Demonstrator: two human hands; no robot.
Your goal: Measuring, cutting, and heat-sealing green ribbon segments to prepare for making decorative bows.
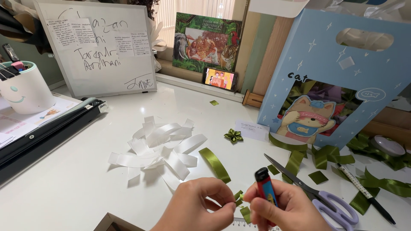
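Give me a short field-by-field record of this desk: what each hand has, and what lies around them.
left hand: pinching a small folded green ribbon piece
right hand: holding a red and blue lighter upright, beside the ribbon piece
just right of hands: lilac-handled scissors, lying shut
ahead of hands: pile of white ribbon loops; loose green ribbon strip; finished green ribbon flower
back right: pale blue cat-print paper bag
surface: white table

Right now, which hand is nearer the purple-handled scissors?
Right. The right hand, gripping a red lighter, sits beside the purple-handled scissors; the left hand is farther left, pinching a folded green ribbon piece.
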